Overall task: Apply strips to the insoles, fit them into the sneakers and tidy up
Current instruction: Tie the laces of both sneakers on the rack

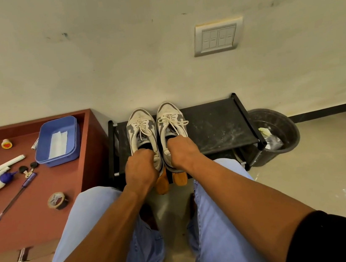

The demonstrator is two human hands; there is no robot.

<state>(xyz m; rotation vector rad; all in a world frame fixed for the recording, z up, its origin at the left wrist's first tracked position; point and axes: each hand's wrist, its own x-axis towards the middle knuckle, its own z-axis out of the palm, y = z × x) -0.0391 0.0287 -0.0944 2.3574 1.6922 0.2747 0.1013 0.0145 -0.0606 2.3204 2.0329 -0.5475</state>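
Gripping the heel openings, the left hand [142, 169] held the left sneaker [142, 135] and the right hand [183, 153] the right sneaker [171, 124], side by side at the left end of the black rack [215, 123].

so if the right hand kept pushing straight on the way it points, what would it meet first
Probably the tongue and laces of the right sneaker that the right hand grips at the collar; past the toe comes the wall. Depth is unclear.
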